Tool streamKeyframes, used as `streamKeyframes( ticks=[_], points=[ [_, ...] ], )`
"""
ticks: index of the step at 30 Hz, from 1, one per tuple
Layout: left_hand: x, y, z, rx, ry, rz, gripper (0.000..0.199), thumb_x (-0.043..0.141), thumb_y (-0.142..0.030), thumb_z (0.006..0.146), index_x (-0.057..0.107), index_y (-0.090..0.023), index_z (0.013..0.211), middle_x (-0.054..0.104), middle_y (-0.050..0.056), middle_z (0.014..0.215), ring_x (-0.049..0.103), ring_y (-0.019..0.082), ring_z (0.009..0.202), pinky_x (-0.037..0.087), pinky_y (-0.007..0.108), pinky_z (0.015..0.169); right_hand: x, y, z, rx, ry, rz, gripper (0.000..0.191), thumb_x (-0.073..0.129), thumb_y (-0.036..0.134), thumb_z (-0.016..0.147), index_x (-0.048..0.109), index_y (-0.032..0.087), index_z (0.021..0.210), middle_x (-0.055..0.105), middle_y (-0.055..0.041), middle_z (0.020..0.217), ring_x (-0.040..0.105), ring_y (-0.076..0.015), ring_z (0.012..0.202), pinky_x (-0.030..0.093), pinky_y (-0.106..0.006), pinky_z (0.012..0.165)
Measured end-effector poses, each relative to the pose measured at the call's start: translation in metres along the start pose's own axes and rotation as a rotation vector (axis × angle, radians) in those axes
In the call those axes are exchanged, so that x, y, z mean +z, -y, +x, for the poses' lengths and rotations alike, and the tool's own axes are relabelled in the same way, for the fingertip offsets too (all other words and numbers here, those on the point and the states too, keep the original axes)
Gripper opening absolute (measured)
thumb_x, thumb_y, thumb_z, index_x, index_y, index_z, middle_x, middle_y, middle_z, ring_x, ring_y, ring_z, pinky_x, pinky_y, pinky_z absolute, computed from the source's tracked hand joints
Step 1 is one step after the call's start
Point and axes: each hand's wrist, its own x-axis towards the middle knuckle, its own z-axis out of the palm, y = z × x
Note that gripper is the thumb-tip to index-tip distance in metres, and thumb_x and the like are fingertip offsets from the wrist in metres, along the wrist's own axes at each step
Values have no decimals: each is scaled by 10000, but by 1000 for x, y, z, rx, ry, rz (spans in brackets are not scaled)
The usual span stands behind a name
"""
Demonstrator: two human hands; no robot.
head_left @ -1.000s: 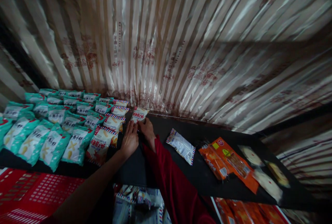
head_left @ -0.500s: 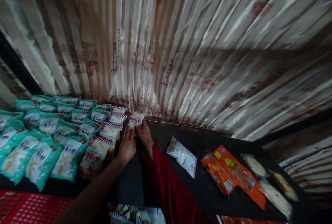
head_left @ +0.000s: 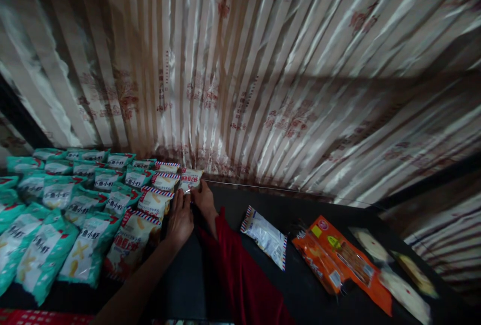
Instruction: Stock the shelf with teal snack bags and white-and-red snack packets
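Packets [head_left: 89, 250] of puffy, glossy teal film crowd the black counter [head_left: 228, 203]; left hand [head_left: 180, 222], fingers nearly straight, touches the pillow-shaped, white, red-lettered bag [head_left: 190, 179] beside striped-edge packets [head_left: 155, 201]; right hand [head_left: 205, 199], partly curled, grips its lower right edge.

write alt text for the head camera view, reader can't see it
Two bare hands, left and right, steady a small snack bag at the back of a black shelf. Rows of teal snack bags stand to the left; a silvery packet and orange packets lie to the right, before a striped curtain.
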Motion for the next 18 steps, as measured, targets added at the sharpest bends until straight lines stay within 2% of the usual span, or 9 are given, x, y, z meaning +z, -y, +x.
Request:
streamKeyframes(
  ticks=[4,9,13,18],
  points=[
    [-3,-1,1,-3,3,-9,478,412,-79,798,511,-25,1263,404,207,1437,230,315,1401,307,492,1115,1,4,-4,28,1,-51,479,550,267,840,480,183,1307,680,-94,1075,647,-202,959,473,-282,839],
    [-4,1,0,-3,14,-6,517,435,-78,770,501,-58,1283,414,184,1437,234,308,1401,301,498,1118,6,2,-13,-39,-98,-163,517,556,248,821,476,160,1324,606,-149,1200,576,-247,1100,438,-339,933],
    [-4,2,0,6,22,-4,519,425,-73,772,504,-72,1285,422,173,1435,236,305,1401,300,499,1117,10,-3,-15,-126,-68,-106,515,529,192,825,463,164,1335,604,-114,1224,562,-217,1126,415,-311,977],
    [-6,1,-1,-1,16,17,508,419,-63,769,512,-34,1268,409,199,1436,235,315,1400,288,485,1125,13,-4,-12,-140,-24,-70,504,521,167,825,473,172,1326,642,-94,1174,602,-205,1056,434,-296,948]
  ],
)
